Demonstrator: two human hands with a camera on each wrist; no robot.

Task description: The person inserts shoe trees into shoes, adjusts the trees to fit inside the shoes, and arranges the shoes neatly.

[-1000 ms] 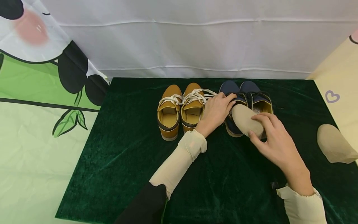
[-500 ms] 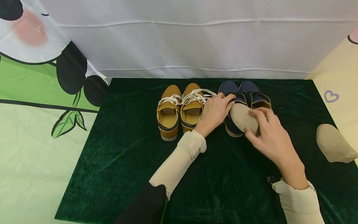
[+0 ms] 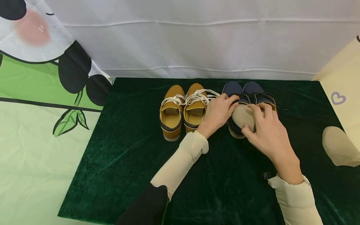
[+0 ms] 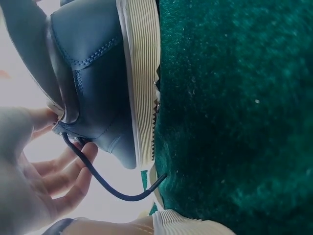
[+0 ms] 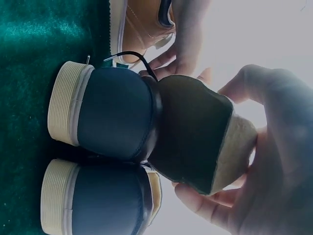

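My right hand (image 3: 265,134) holds a beige rounded shoe insert (image 3: 242,115) between thumb and fingers, over the opening of the left navy shoe (image 3: 232,89). In the right wrist view the dark underside of the insert (image 5: 190,127) shows, its tip end against the shoe's collar. With my left hand (image 3: 217,111) I pinch the edge of that shoe near its laces; a dark lace (image 4: 100,178) hangs by the fingers in the left wrist view. Touching its right side stands the other navy shoe (image 3: 254,89), partly hidden by my right hand.
A tan shoe (image 3: 170,120) and its mate (image 3: 194,119), with white laces, stand left of the navy pair. Another beige insert (image 3: 339,147) lies near the right edge of the green cloth (image 3: 121,162). A white curtain (image 3: 180,47) hangs behind.
My right hand has moved left and slightly forward with the insert, which now sits closer over the left navy shoe's opening. My left hand keeps its place on the shoe.
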